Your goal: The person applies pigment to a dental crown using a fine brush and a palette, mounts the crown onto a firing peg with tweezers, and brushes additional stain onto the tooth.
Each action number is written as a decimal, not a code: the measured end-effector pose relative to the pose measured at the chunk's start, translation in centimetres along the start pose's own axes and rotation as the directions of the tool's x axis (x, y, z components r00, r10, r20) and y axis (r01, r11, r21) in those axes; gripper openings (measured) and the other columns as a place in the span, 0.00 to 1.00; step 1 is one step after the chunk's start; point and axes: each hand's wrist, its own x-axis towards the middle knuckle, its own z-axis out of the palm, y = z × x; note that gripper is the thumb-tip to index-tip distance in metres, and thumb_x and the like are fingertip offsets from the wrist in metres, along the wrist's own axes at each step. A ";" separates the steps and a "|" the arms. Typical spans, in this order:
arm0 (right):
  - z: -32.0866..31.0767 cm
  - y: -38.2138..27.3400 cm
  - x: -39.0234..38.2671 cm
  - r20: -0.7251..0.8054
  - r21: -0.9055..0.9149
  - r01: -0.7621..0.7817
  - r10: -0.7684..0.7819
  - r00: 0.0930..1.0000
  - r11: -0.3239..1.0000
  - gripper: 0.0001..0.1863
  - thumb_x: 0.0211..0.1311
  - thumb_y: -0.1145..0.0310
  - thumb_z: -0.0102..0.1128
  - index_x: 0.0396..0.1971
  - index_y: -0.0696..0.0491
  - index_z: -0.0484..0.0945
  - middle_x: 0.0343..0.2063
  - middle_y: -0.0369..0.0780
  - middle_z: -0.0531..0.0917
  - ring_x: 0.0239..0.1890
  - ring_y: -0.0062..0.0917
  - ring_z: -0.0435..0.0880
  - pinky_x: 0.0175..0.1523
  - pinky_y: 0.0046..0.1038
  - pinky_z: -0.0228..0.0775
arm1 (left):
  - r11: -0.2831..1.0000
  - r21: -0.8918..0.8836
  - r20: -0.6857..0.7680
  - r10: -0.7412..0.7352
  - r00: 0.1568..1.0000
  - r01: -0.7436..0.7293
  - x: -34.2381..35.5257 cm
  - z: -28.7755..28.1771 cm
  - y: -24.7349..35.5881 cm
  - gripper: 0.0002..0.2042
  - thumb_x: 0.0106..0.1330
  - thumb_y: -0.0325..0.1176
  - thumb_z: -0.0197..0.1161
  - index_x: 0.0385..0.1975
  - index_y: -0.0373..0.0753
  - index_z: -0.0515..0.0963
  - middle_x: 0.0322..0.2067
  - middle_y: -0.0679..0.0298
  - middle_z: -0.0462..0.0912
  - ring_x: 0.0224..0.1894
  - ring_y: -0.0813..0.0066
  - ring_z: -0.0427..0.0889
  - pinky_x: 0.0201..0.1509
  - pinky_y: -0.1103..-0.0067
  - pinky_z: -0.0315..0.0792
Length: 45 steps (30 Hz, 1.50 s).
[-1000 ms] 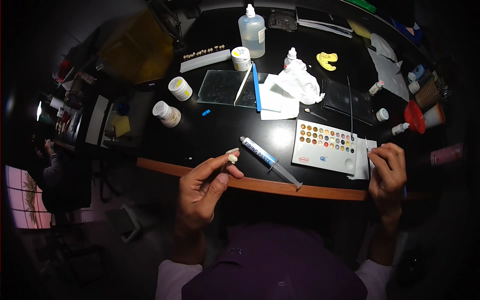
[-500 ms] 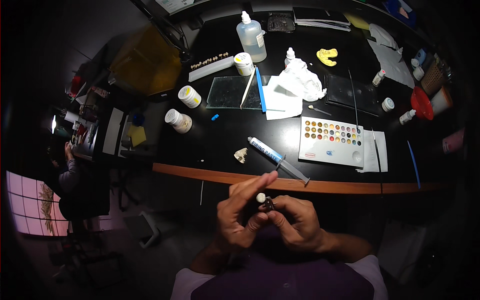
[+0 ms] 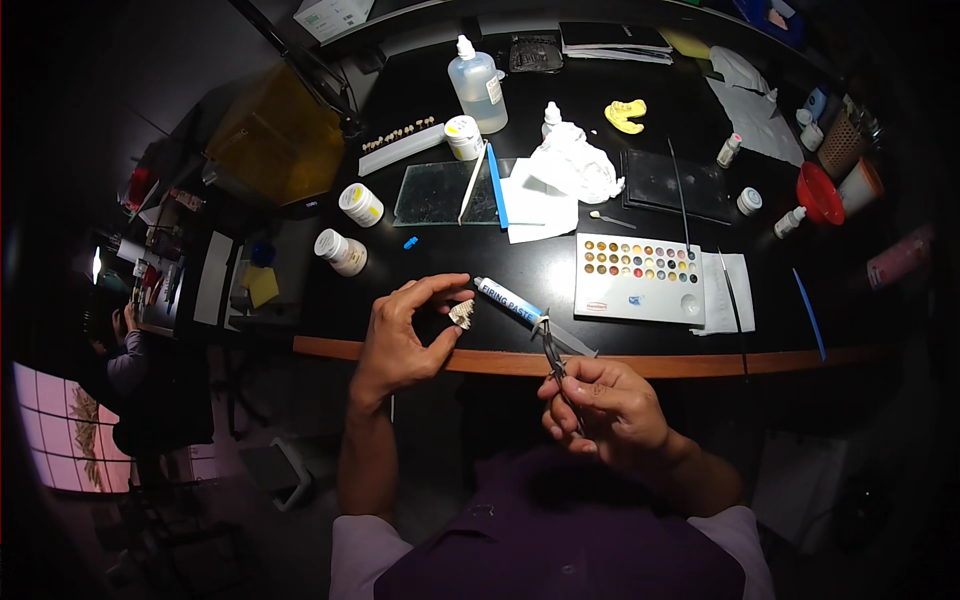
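Observation:
My left hand (image 3: 405,335) pinches a small pale tooth model (image 3: 462,314) between thumb and fingers, just above the black table's front edge (image 3: 420,352). My right hand (image 3: 600,410) holds thin dark tweezers (image 3: 550,348) that point up toward a blue and white paste tube (image 3: 520,305) lying at an angle on the table. The tweezer tips sit close to the tube's lower end. To the right of the tube rests a white palette (image 3: 640,278) with rows of coloured wells.
A glass slab (image 3: 445,192) with a blue-handled tool lies mid table, next to crumpled white tissue (image 3: 570,165). Small white jars (image 3: 345,252), a clear bottle (image 3: 478,85), a yellow cast (image 3: 627,114), a black tray (image 3: 675,185) and brushes stand around. Another person (image 3: 120,345) sits at far left.
Half a second ago both hands met near my chest around a small item. Now the left hand has reached out and taken the tooth model off the table; the right holds tweezers.

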 end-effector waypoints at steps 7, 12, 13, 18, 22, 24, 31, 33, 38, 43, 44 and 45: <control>0.6 0.2 -0.1 -0.083 -0.219 0.095 -0.115 0.990 0.971 0.13 0.83 0.68 0.53 0.53 0.62 0.78 0.30 0.39 0.82 0.33 0.24 0.84 0.31 0.24 0.72 | 0.999 0.043 -0.064 -0.007 0.998 0.010 -0.6 0.0 1.6 0.22 0.53 0.23 0.80 0.50 0.32 0.88 0.39 0.59 0.91 0.42 0.72 0.91 0.48 0.78 0.84; 2.5 1.4 0.5 -0.038 -0.813 0.287 -0.537 0.843 0.507 0.09 0.76 0.76 0.61 0.49 0.64 0.84 0.32 0.42 0.89 0.28 0.24 0.87 0.36 0.25 0.78 | 0.991 -0.122 -0.069 -0.066 0.995 0.057 -1.5 0.8 4.4 0.14 0.54 0.27 0.85 0.39 0.31 0.91 0.34 0.57 0.91 0.36 0.73 0.92 0.42 0.80 0.85; 2.7 1.2 0.9 0.071 -0.871 0.347 -0.611 0.789 0.347 0.09 0.77 0.76 0.61 0.49 0.64 0.84 0.31 0.41 0.88 0.28 0.21 0.85 0.34 0.23 0.75 | 0.981 -0.187 -0.068 -0.058 0.996 0.044 -1.6 1.2 4.2 0.14 0.54 0.29 0.86 0.37 0.31 0.91 0.33 0.56 0.91 0.35 0.73 0.92 0.39 0.81 0.86; 2.4 1.1 2.4 0.223 -0.930 0.362 -0.693 0.686 0.059 0.08 0.71 0.79 0.64 0.46 0.63 0.86 0.27 0.44 0.87 0.27 0.29 0.87 0.33 0.30 0.74 | 0.974 -0.226 -0.040 -0.038 0.998 0.028 -1.5 1.3 4.6 0.15 0.53 0.29 0.87 0.37 0.31 0.90 0.34 0.56 0.90 0.35 0.73 0.92 0.38 0.81 0.88; 2.0 1.2 3.0 0.266 -0.928 0.372 -0.695 0.668 0.002 0.07 0.70 0.79 0.65 0.45 0.64 0.86 0.24 0.44 0.84 0.23 0.30 0.84 0.28 0.32 0.70 | 0.958 -0.287 -0.049 -0.003 0.999 -0.011 -1.7 1.4 4.3 0.15 0.52 0.27 0.87 0.38 0.31 0.90 0.35 0.56 0.90 0.35 0.72 0.93 0.38 0.80 0.88; 1.8 1.4 3.2 0.279 -0.923 0.385 -0.696 0.661 -0.005 0.07 0.70 0.79 0.65 0.45 0.64 0.86 0.24 0.44 0.83 0.22 0.30 0.83 0.28 0.32 0.70 | 0.960 -0.279 -0.060 0.009 0.998 -0.025 -1.8 1.4 4.1 0.16 0.52 0.26 0.87 0.39 0.31 0.90 0.36 0.56 0.90 0.35 0.72 0.93 0.38 0.80 0.88; 1.5 1.6 3.2 0.278 -0.931 0.366 -0.680 0.678 -0.016 0.08 0.69 0.80 0.66 0.45 0.64 0.86 0.23 0.44 0.82 0.20 0.30 0.81 0.26 0.32 0.68 | 0.950 -0.311 -0.059 -0.029 0.998 0.009 -1.9 1.6 4.2 0.16 0.50 0.24 0.87 0.38 0.32 0.90 0.36 0.58 0.89 0.37 0.78 0.87 0.41 0.82 0.79; 1.6 1.6 3.3 0.280 -0.928 0.372 -0.679 0.679 -0.011 0.08 0.69 0.80 0.66 0.45 0.64 0.86 0.23 0.44 0.82 0.20 0.29 0.81 0.26 0.32 0.67 | 0.961 -0.274 -0.060 0.007 0.998 -0.023 -1.9 1.4 3.8 0.16 0.51 0.25 0.87 0.38 0.31 0.89 0.36 0.57 0.90 0.37 0.74 0.90 0.40 0.81 0.83; 1.9 1.2 2.8 0.250 -0.945 0.327 -0.631 0.734 0.006 0.07 0.71 0.81 0.63 0.44 0.65 0.86 0.26 0.43 0.86 0.25 0.26 0.85 0.31 0.26 0.74 | 0.965 -0.260 -0.068 0.011 0.998 -0.029 -1.9 1.3 3.8 0.17 0.51 0.28 0.88 0.38 0.30 0.89 0.36 0.56 0.90 0.36 0.71 0.93 0.38 0.81 0.85; 1.6 1.6 3.3 0.285 -0.927 0.376 -0.680 0.675 -0.015 0.08 0.69 0.81 0.65 0.45 0.64 0.86 0.22 0.43 0.81 0.20 0.30 0.80 0.26 0.33 0.67 | 0.972 -0.230 -0.071 0.027 0.997 -0.043 -1.7 1.3 3.8 0.16 0.51 0.28 0.88 0.38 0.31 0.90 0.35 0.57 0.90 0.35 0.72 0.93 0.38 0.82 0.84; 1.6 1.6 3.3 0.285 -0.927 0.375 -0.680 0.676 -0.015 0.08 0.69 0.81 0.65 0.45 0.64 0.86 0.22 0.43 0.81 0.20 0.30 0.80 0.26 0.33 0.67 | 0.972 -0.231 -0.072 0.026 0.997 -0.042 -1.8 1.3 3.8 0.16 0.51 0.28 0.88 0.38 0.31 0.90 0.35 0.57 0.90 0.35 0.72 0.93 0.38 0.82 0.84; 1.6 1.6 3.2 0.289 -0.928 0.373 -0.676 0.678 -0.023 0.08 0.69 0.81 0.65 0.45 0.63 0.86 0.22 0.42 0.81 0.20 0.30 0.79 0.26 0.32 0.66 | 0.969 -0.243 -0.075 0.018 0.997 -0.036 -1.8 1.3 3.7 0.16 0.51 0.28 0.88 0.38 0.31 0.90 0.35 0.57 0.90 0.35 0.72 0.93 0.38 0.82 0.84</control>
